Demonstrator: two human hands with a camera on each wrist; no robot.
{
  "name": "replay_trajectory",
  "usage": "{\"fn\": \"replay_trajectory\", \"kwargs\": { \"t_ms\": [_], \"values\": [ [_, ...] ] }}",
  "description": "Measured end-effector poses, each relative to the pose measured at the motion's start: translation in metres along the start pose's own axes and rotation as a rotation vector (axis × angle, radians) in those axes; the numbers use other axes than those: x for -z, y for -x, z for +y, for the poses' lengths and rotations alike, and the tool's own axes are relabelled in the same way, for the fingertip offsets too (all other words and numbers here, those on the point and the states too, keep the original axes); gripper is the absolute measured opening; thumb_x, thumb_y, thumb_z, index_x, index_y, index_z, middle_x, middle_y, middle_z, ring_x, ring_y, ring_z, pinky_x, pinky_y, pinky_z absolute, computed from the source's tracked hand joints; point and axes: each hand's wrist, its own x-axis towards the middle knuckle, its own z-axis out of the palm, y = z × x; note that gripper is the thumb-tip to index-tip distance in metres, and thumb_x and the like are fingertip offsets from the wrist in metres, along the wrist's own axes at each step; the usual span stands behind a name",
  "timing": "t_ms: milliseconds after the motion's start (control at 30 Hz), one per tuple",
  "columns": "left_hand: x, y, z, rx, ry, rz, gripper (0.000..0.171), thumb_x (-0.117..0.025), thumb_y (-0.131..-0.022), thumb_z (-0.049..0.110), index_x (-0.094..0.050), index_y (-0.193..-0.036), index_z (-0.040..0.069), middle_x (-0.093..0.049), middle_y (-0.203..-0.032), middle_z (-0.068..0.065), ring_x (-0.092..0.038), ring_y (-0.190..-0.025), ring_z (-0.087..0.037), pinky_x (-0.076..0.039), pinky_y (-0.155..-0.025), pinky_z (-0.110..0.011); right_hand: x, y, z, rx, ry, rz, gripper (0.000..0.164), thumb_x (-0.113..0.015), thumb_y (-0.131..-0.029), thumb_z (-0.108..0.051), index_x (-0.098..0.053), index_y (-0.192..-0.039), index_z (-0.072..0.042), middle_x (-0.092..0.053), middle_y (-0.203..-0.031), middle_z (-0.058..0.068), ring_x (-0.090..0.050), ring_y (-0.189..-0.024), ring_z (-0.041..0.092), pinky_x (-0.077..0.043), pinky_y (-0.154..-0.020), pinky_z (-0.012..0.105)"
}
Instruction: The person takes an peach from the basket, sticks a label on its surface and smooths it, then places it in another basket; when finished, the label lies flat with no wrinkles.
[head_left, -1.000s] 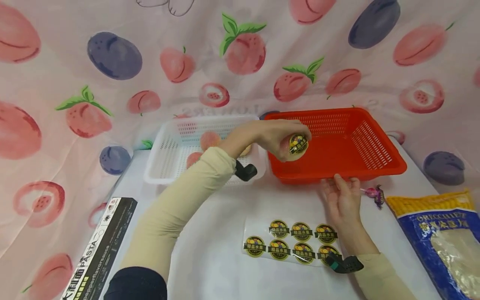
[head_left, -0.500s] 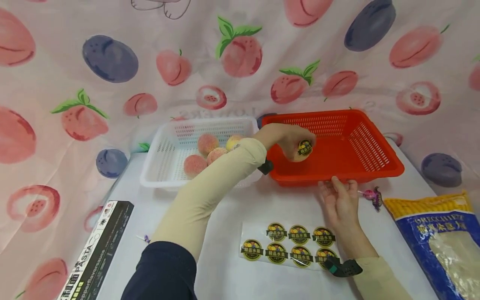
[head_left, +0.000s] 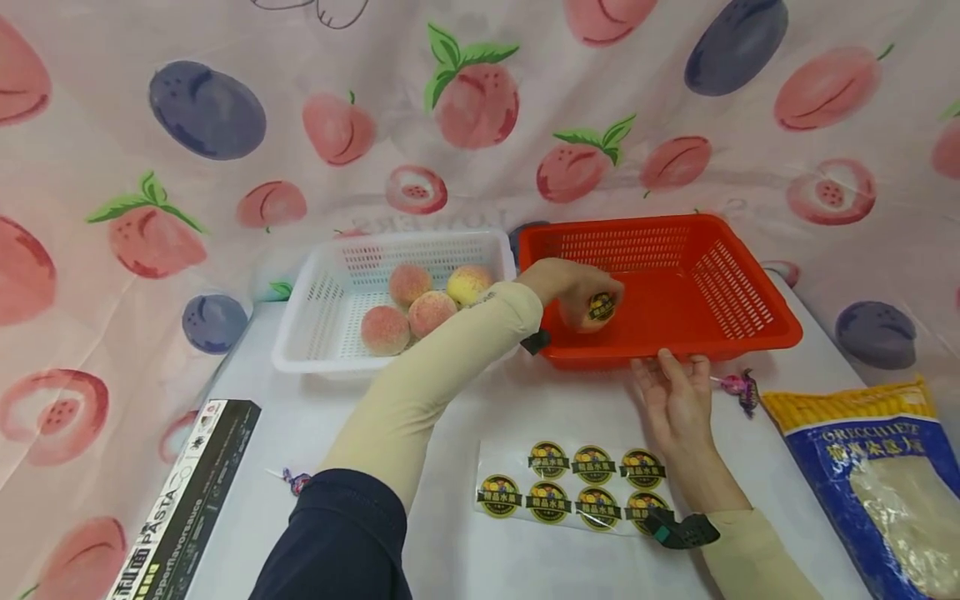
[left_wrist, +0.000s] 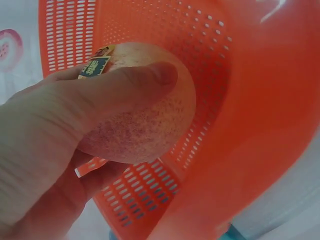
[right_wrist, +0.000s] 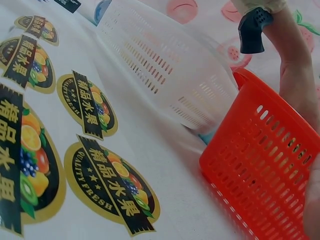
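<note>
"Left wrist view: how's the peach (left_wrist: 150, 127) held?"

"The left hand (left_wrist: 55, 130) curls round it, thumb across the side; its sticker (left_wrist: 95, 66) sits upper left. It looks nearly round, so I can't tell a long axis."

"Head view?"

"Peach within the red basket's (head_left: 675, 310) left end, sticker facing the wearer. Nearer the wearer, rightward, the right hand (head_left: 681, 408) touches the front rim, fingers loosely extended."

"Right wrist?"

"Basket wall hides the peach."

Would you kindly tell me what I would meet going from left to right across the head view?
Black-and-white pasta box, white basket, red basket, orecchiette bag.
</note>
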Motion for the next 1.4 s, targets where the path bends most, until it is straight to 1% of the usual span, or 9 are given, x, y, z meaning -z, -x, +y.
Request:
{"fn": "replay_trajectory", "kwargs": {
  "t_ms": [267, 467, 600, 733, 867, 1000, 1233, 1333, 1400],
  "values": [
    [-0.015, 0.002, 0.0, 0.095, 0.054, -0.075, 0.052, -0.065, -0.076, 0.026, -0.037, -0.119, 0.028, -0.039, -0.118, 0.006, -0.038, -0.104, -0.011, -0.043, -0.079, -0.022, -0.001, 0.004, 0.002, -0.017, 0.038, 0.004, 0.038, -0.051, -0.086, -0.002, -0.031, -0.117, -0.013, -0.045, -0.105, 0.006, -0.054, -0.091, 0.019, -0.05, -0.082, 0.035],
    [-0.016, 0.008, -0.006, 0.112, 0.113, -0.029, 0.057, -0.064, -0.078, 0.02, -0.036, -0.126, 0.03, -0.039, -0.122, 0.006, -0.038, -0.108, -0.012, -0.042, -0.087, -0.025, -0.002, 0.001, 0.002, -0.002, 0.045, 0.0, 0.037, -0.052, -0.086, -0.003, -0.033, -0.115, -0.012, -0.048, -0.102, 0.006, -0.053, -0.092, 0.02, -0.05, -0.083, 0.036],
    [-0.015, 0.019, -0.01, 0.152, 0.134, 0.018, 0.067, -0.064, -0.08, 0.023, -0.027, -0.134, 0.036, -0.03, -0.138, 0.006, -0.03, -0.123, -0.011, -0.032, -0.102, -0.03, -0.002, 0.001, 0.005, -0.005, 0.017, 0.016, 0.029, -0.053, -0.085, -0.001, -0.036, -0.108, -0.009, -0.051, -0.1, 0.006, -0.054, -0.089, 0.021, -0.05, -0.081, 0.035],
    [-0.013, 0.035, -0.013, 0.127, 0.135, 0.14, 0.067, -0.062, -0.081, 0.027, -0.025, -0.136, 0.035, -0.024, -0.144, 0.009, -0.019, -0.133, -0.011, -0.022, -0.109, -0.032, -0.002, 0.001, 0.006, -0.016, 0.012, 0.035, 0.02, -0.054, -0.085, -0.003, -0.041, -0.098, -0.009, -0.053, -0.094, 0.006, -0.055, -0.085, 0.021, -0.05, -0.078, 0.032],
    [-0.015, 0.056, -0.015, 0.028, 0.216, 0.3, 0.061, -0.059, -0.084, 0.027, -0.027, -0.136, 0.028, -0.034, -0.138, 0.005, -0.029, -0.129, -0.012, -0.029, -0.105, -0.028, -0.002, 0.002, 0.006, -0.025, -0.008, 0.062, 0.015, -0.057, -0.084, -0.005, -0.044, -0.09, -0.01, -0.053, -0.089, 0.006, -0.054, -0.083, 0.02, -0.049, -0.073, 0.029],
    [-0.022, 0.074, -0.011, -0.056, 0.302, 0.424, 0.055, -0.058, -0.085, 0.028, -0.033, -0.134, 0.025, -0.042, -0.132, 0.005, -0.037, -0.123, -0.01, -0.034, -0.1, -0.024, -0.002, 0.001, 0.004, -0.009, -0.02, 0.08, 0.016, -0.058, -0.083, -0.004, -0.044, -0.088, -0.009, -0.053, -0.088, 0.006, -0.052, -0.081, 0.02, -0.048, -0.069, 0.028],
    [-0.05, 0.104, -0.002, -0.119, 0.453, 0.685, 0.041, -0.053, -0.086, 0.036, -0.045, -0.125, 0.024, -0.045, -0.127, 0.01, -0.041, -0.116, -0.002, -0.037, -0.097, -0.024, -0.003, 0.003, 0.005, -0.006, 0.005, 0.129, 0.02, -0.061, -0.081, -0.004, -0.041, -0.085, -0.008, -0.052, -0.086, 0.006, -0.05, -0.075, 0.02, -0.043, -0.064, 0.028],
    [-0.066, 0.117, 0.006, -0.144, 0.548, 0.791, 0.036, -0.054, -0.087, 0.028, -0.048, -0.122, 0.021, -0.051, -0.12, 0.007, -0.047, -0.109, -0.006, -0.042, -0.092, -0.029, -0.004, 0.005, 0.007, 0.022, 0.072, 0.162, 0.021, -0.063, -0.08, -0.007, -0.041, -0.08, -0.007, -0.046, -0.082, 0.005, -0.043, -0.068, 0.019, -0.039, -0.059, 0.027],
    [-0.076, 0.128, 0.014, -0.161, 0.623, 0.851, 0.034, -0.054, -0.087, 0.022, -0.049, -0.121, 0.016, -0.053, -0.117, 0.003, -0.05, -0.106, -0.011, -0.043, -0.09, -0.034, -0.006, 0.006, 0.007, 0.07, 0.117, 0.177, 0.022, -0.063, -0.079, -0.007, -0.041, -0.076, -0.006, -0.042, -0.075, 0.004, -0.037, -0.063, 0.018, -0.033, -0.056, 0.027]
  ]
}}
